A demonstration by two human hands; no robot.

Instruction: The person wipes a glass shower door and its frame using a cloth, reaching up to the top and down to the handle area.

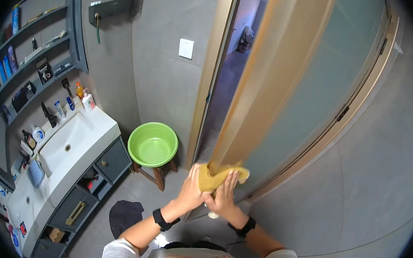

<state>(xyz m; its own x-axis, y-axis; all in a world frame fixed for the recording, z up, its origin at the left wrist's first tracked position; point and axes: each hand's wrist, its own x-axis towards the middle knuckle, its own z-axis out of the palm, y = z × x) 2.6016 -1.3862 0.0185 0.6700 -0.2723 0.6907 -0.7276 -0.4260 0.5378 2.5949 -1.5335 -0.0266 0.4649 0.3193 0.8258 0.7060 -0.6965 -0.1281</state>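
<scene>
A yellow cloth [212, 181] is wrapped against the free edge of a wood-framed door [269, 83] with a frosted glass panel [328, 80]. My left hand [192, 189] holds the cloth at the left side of that edge. On the other side, the fingers of my right hand [225, 196] lie stretched over the cloth, pressing it to the frame. Both thumbs come close together below it. Part of a door handle [213, 215] shows just beneath my hands. The door stands ajar.
A green basin [153, 144] sits on a wooden stool [158, 179] left of the doorway. Further left is a white washbasin counter [109, 126] with bottles, below shelves [32, 58]. A dark mat [125, 216] lies on the tiled floor. A light switch [186, 48] is on the wall.
</scene>
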